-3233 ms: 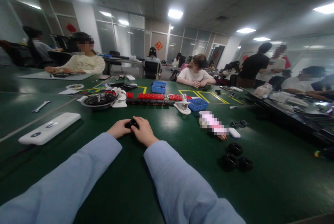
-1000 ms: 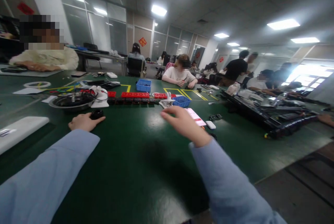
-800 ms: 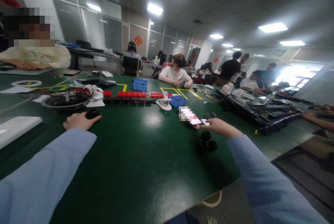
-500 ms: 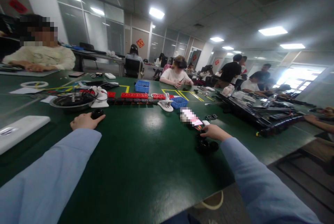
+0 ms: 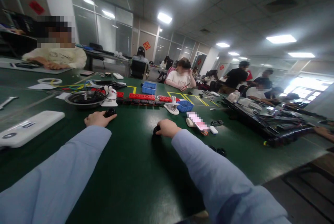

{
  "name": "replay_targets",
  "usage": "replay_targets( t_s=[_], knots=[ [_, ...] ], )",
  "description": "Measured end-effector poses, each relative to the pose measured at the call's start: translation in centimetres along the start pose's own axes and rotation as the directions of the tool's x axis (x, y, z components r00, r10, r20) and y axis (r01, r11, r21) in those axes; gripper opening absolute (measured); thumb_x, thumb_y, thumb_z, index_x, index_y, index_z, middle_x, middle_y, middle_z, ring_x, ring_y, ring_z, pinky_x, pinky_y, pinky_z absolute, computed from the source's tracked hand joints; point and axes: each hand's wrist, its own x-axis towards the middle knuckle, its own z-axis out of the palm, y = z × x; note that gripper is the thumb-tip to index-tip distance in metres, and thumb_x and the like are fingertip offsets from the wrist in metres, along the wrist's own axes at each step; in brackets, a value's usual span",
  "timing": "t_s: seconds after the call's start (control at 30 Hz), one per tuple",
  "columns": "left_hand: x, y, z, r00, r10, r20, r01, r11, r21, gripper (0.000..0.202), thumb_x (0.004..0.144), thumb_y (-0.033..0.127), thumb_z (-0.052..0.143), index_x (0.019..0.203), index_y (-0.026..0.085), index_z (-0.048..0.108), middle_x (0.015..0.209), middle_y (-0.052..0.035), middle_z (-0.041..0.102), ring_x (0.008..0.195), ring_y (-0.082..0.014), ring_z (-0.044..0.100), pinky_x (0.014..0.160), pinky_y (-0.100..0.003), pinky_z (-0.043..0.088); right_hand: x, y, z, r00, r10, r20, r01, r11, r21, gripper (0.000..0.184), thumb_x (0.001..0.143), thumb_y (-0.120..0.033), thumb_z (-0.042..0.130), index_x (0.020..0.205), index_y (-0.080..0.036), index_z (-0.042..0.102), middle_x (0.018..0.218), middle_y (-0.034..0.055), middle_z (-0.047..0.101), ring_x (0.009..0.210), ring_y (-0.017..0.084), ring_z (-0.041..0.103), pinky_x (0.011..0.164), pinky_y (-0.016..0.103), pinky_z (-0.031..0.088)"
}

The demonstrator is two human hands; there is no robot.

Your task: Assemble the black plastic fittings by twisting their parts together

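My left hand rests on the green table, closed on a small round black part. Its thumb and fingers grip the part at its near side. Farther right, my right hand holds another black round part by its edge, at or just above the tabletop. Behind my right forearm lie more black round parts, partly hidden by the sleeve. What kind of part these are, I cannot make out.
Ahead stand a metal bowl, a row of red blocks, a white clamp stand and blue bins. A phone is at right, near a black frame. A white case lies left. People sit around.
My right hand has left the cluster of black parts and moved left toward my left hand, carrying one. The view has turned slightly left; my left hand still grips its part.
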Motion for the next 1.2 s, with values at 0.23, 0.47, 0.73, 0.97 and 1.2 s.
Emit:
replay_targets(
  t_s=[0.23,0.47,0.73,0.97,1.2],
  knots=[
    [-1.0,1.2,1.3,0.985,0.168,-0.044,-0.169,0.986,-0.001,0.067,0.069,0.072,0.045,0.116,0.026,0.061,0.122,-0.0113,0.056,0.112,-0.0358,0.049,0.088,-0.046,0.041,5.7,-4.0,2.4,0.981,0.037,-0.188,-0.007,0.988,0.155,0.033,0.083,-0.042,0.056,0.104,-0.018,0.064,0.1,0.011,0.065,0.093,0.023,0.062,0.074,0.028,0.047],
    [-2.5,5.3,3.6,0.897,0.415,-0.15,-0.405,0.909,0.097,0.053,0.073,0.065,0.051,0.099,0.022,0.068,0.11,-0.0086,0.063,0.104,-0.0288,0.054,0.087,-0.038,0.043,8.4,-4.0,6.5,0.901,0.088,-0.424,0.053,0.949,0.31,0.045,0.091,-0.047,0.042,0.129,-0.023,0.043,0.113,0.0069,0.06,0.105,0.019,0.054,0.083,0.027,0.042],
    [-2.9,9.1,5.3,0.888,0.442,-0.125,-0.44,0.897,0.041,0.053,0.076,0.064,0.046,0.098,0.02,0.068,0.105,-0.0094,0.064,0.1,-0.0282,0.056,0.082,-0.037,0.044,10.7,-1.8,7.1,0.869,0.181,-0.46,0.019,0.917,0.398,0.042,0.092,-0.039,0.041,0.132,-0.024,0.043,0.113,0.0078,0.059,0.104,0.021,0.053,0.087,0.031,0.04],
    [-2.9,9.2,5.4,0.893,0.443,-0.082,-0.441,0.896,0.04,0.055,0.077,0.064,0.045,0.104,0.02,0.065,0.106,-0.0099,0.064,0.101,-0.0283,0.056,0.084,-0.038,0.045,10.7,-1.3,7.2,0.868,0.224,-0.444,0.008,0.887,0.463,0.048,0.091,-0.034,0.042,0.138,-0.023,0.035,0.115,0.0098,0.058,0.105,0.023,0.052,0.089,0.035,0.04],
    [-2.9,9.4,5.6,0.904,0.424,-0.061,-0.422,0.906,0.046,0.059,0.077,0.065,0.044,0.108,0.019,0.063,0.114,-0.0112,0.06,0.108,-0.03,0.052,0.089,-0.04,0.043,10.4,-1.2,7.3,0.865,0.249,-0.436,0.033,0.839,0.543,0.057,0.087,-0.033,0.05,0.139,-0.017,0.032,0.12,0.0098,0.056,0.111,0.023,0.049,0.094,0.034,0.038]
  ],
)
